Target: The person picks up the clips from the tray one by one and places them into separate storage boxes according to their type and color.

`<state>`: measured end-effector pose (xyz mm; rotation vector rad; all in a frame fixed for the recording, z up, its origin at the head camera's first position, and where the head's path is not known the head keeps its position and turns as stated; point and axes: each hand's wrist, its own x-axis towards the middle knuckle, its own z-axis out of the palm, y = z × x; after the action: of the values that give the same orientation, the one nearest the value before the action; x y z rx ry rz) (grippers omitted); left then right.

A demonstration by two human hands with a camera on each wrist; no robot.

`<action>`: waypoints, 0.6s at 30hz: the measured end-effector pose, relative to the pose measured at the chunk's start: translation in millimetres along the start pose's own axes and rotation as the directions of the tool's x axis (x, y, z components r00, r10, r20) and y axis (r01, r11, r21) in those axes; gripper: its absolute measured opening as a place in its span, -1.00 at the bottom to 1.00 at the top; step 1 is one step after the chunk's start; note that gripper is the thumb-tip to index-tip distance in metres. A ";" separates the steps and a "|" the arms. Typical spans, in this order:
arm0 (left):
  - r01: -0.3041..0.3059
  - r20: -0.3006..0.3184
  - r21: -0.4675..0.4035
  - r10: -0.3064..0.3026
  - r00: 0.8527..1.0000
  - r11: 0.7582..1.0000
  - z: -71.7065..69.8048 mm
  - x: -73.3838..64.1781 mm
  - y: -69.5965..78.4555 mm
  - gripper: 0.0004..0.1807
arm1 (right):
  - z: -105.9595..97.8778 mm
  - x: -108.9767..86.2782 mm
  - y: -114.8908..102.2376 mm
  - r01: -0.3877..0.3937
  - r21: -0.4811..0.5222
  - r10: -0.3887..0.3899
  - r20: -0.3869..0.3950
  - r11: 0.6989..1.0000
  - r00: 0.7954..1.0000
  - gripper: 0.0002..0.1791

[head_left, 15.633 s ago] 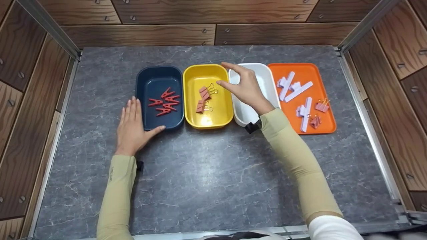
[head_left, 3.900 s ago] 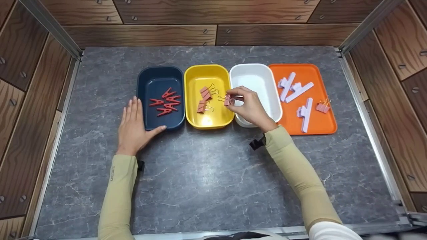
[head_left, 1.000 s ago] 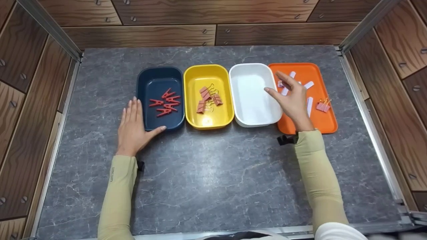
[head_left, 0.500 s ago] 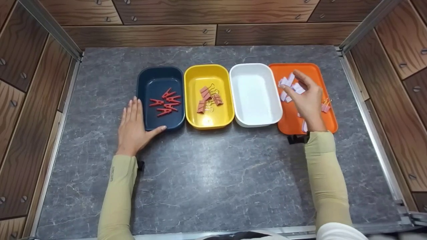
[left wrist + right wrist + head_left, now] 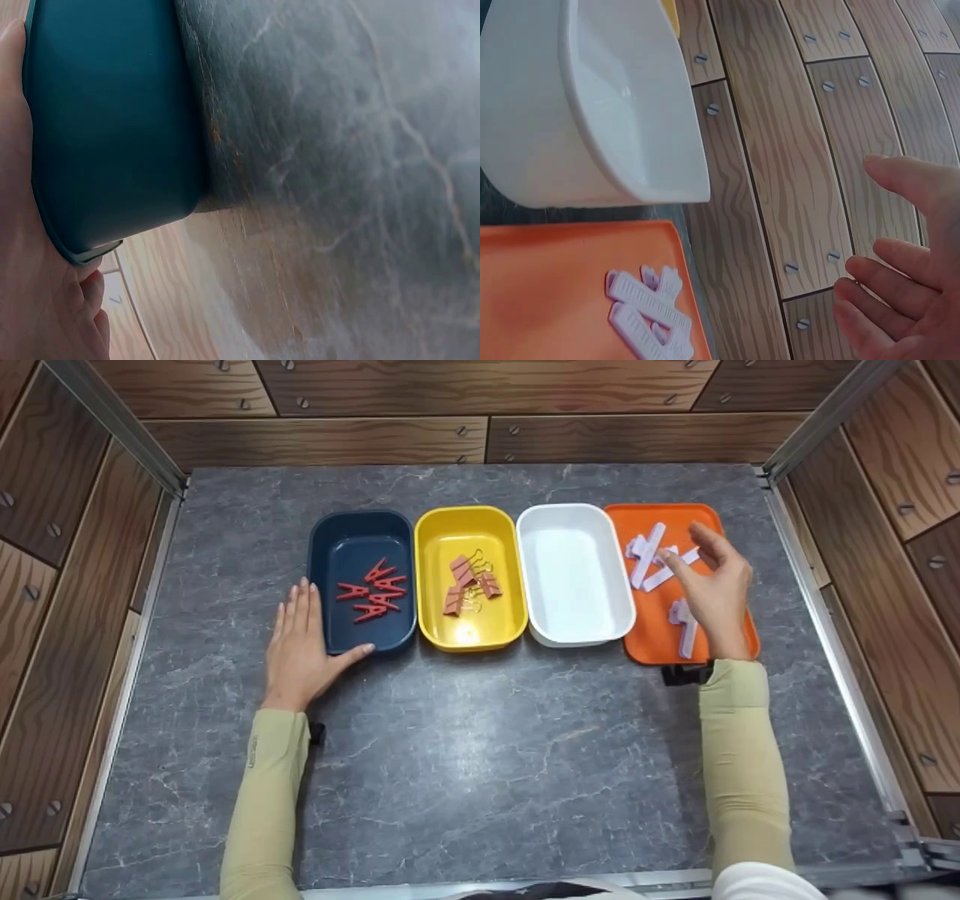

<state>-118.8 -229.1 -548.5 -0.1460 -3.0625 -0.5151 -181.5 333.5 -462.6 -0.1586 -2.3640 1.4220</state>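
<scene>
My left hand [image 5: 296, 649] lies with straight fingers along the left side of the dark blue bin [image 5: 361, 521], thumb at its near corner; the left wrist view shows it against the bin's rim [image 5: 67, 251]. Several red clothespins [image 5: 379, 592] lie inside. Over the orange tray [image 5: 649, 641] hovers my right hand [image 5: 712, 589], thumb and fingers spread, with nothing between them in the right wrist view. Nearest it are three lilac bag clips [image 5: 649, 556], the lower one partly covered by the hand. The tray's right part is hidden behind it.
The yellow bin [image 5: 465, 517] holds three pink binder clips [image 5: 463, 571]. Beside it stands a white bin [image 5: 574, 570], its wall close to the tray. A grey marbled table [image 5: 450, 780] carries everything, with wood-patterned panels [image 5: 480, 390] around it.
A third pink binder clip, earlier pinched in my right hand, now lies in the yellow bin. That hand has since moved right, across the tray. My left hand has stayed put.
</scene>
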 end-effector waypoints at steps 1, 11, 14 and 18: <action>0.001 0.002 0.001 -0.001 1.000 1.000 0.0 0.1 0.0 0.45 | -1.2 0.7 2.0 -0.001 -0.001 0.001 -0.011 1.000 1.000 -0.35; 0.003 0.011 0.008 -0.003 1.000 1.000 -0.3 0.2 -0.2 0.45 | -17.0 -2.5 13.1 -0.033 -0.038 0.030 -0.069 0.999 0.997 -0.36; 0.000 0.011 0.006 0.000 1.000 1.000 -0.5 0.1 -0.3 0.45 | -21.4 -2.0 16.5 -0.059 -0.041 0.056 -0.088 0.997 0.995 -0.35; 0.002 0.012 0.005 -0.002 1.000 1.000 -0.3 0.2 -0.3 0.45 | -27.8 -0.8 21.4 -0.123 -0.039 0.118 -0.114 0.992 0.986 -0.34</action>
<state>-119.0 -229.4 -548.3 -0.1466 -3.0759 -0.5085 -172.4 366.6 -469.8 -0.3895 -2.3309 1.3743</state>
